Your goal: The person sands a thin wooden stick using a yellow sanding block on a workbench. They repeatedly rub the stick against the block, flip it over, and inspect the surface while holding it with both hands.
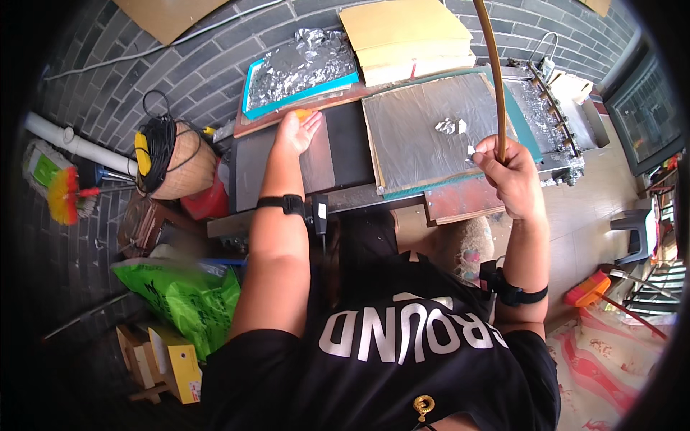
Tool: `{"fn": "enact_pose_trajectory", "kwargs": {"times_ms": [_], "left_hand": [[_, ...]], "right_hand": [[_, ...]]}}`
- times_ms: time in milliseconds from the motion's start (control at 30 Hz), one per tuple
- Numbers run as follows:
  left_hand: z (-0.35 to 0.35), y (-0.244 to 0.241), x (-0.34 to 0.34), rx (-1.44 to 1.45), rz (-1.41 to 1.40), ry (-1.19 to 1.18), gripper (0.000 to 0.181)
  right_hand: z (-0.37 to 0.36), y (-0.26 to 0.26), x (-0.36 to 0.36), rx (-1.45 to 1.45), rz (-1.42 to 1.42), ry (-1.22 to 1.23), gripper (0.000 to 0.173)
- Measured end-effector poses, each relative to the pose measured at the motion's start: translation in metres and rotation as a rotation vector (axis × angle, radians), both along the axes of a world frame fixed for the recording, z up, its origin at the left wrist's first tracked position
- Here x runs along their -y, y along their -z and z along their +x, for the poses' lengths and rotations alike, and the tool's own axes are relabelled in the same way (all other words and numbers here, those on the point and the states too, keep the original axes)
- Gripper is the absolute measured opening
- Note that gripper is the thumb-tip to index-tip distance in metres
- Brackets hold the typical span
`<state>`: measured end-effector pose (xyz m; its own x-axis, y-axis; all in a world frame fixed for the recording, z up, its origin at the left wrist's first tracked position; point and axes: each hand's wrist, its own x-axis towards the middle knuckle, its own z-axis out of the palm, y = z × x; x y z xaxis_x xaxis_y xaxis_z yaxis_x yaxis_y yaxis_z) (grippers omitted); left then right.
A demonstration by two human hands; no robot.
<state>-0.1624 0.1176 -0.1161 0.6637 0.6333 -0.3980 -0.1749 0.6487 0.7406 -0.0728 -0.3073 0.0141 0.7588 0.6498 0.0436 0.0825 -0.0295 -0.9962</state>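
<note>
My left hand (pixel 298 134) is turned palm up with its fingers spread, over the left part of the worktable. A small orange object (pixel 303 113) shows at its thumb and fingers; whether they grip it is unclear. My right hand (pixel 509 169) is closed around a long, thin brown strip (pixel 495 70), bamboo or wood, which rises past the top edge. A scrap of silver foil (pixel 470 152) shows at its thumb. Below lies a grey, foil-like sheet (pixel 420 134) on a board, with crumpled foil (pixel 451 126) on top.
A blue-edged tray (pixel 302 86) of crumpled foil and a yellowish paper stack (pixel 407 40) stand at the back. A green mat (pixel 520 124) extends under the board. To the right is a metal roller frame (pixel 555 113); to the left, coiled black cable (pixel 167 134) and a green bag (pixel 183 301).
</note>
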Motion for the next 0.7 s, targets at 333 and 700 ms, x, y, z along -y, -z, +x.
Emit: {"fn": "enact_pose_trajectory", "kwargs": {"times_ms": [333, 700], "left_hand": [[0.001, -0.071, 0.145, 0.173, 0.483, 0.341, 0.026], [-0.005, -0.099, 0.252, 0.270, 0.625, 0.819, 0.055]], "right_hand": [[-0.004, 0.015, 0.005, -0.084, 0.025, 0.009, 0.002], [-0.020, 0.020, -0.006, -0.117, 0.047, -0.064, 0.003]]}}
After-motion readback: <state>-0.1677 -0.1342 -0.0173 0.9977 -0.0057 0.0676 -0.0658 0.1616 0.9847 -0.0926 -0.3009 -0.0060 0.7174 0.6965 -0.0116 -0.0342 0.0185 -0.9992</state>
